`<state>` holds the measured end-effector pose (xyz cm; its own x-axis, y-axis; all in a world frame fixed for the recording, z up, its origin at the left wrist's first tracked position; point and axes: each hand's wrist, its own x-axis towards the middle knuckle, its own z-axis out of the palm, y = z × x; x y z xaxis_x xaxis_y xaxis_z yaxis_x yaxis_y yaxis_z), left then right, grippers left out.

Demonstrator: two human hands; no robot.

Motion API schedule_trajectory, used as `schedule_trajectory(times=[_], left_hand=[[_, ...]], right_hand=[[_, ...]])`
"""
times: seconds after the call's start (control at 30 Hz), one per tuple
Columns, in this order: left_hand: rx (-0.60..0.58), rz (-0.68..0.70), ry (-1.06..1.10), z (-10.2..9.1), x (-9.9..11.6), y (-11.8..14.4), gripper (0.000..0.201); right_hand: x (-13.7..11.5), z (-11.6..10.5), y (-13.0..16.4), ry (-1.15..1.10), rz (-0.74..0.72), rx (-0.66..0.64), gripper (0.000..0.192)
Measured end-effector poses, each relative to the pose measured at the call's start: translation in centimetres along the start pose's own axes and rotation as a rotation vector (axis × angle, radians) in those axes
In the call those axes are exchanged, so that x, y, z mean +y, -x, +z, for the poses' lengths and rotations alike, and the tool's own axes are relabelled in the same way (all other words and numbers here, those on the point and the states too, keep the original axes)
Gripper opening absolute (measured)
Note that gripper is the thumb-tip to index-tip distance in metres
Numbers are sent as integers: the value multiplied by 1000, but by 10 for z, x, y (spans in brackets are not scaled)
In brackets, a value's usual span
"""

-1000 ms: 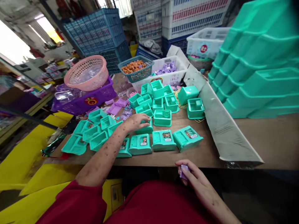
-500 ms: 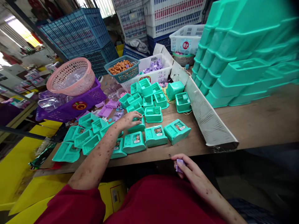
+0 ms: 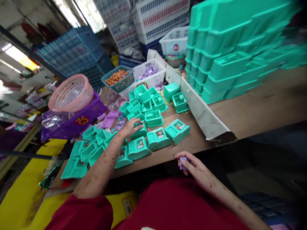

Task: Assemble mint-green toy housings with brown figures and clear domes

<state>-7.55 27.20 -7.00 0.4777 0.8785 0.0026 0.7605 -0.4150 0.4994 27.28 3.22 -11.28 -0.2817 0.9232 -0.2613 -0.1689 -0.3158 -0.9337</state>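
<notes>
My left hand (image 3: 133, 127) reaches over the table with its fingers bent onto a turquoise plastic housing (image 3: 142, 131), gripping its near-left side; the thumb and part of the housing are hidden. Low in front of the table edge, my right hand (image 3: 192, 163) pinches a small purple plastic part (image 3: 183, 163). Closest to me stands a row of turquoise housings with metal rings and small labels on top, among them one in the middle (image 3: 158, 138) and one at the right end (image 3: 177, 131). More housings (image 3: 153, 118), hollow side up, lie behind my left hand.
A cardboard strip (image 3: 201, 111) borders the work area, with tall stacks of turquoise housings (image 3: 216, 64) beyond. At the back are a white basket of purple parts (image 3: 159, 76) and a blue basket of orange-brown pieces (image 3: 124, 83). A pink basket (image 3: 88, 89) rests on a purple crate (image 3: 72, 126).
The head view has turned a little, so the table scene appears shifted and tilted. My left hand stays at the same housing, and my right hand still holds the purple part.
</notes>
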Motion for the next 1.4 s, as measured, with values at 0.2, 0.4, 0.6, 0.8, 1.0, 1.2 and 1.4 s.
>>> schedule_trajectory(times=[0.2,0.4,0.6,0.8,1.0,1.2,1.4], left_hand=[[59,18,-58,-7,7,7,55],[24,-79,-1,-6,4,13,67],[35,-240,14,-10,-4,9,94],[61,-122,-26,-20,14,16,75],[10,-21,-67,-13,24,26,41],[53,23,-178,-13,40,43,41],[63,-63,-163,-48,57,127,41]], right_hand=[[-3,4,9,-71,-46,36,57],[16,-1,18,-212,51,83,49],[18,5,11,-183,32,37,54],[11,14,8,-84,25,-5,61],[11,16,3,-9,42,-14,60],[6,23,-7,83,11,-59,55],[12,11,-12,152,52,-107,39]])
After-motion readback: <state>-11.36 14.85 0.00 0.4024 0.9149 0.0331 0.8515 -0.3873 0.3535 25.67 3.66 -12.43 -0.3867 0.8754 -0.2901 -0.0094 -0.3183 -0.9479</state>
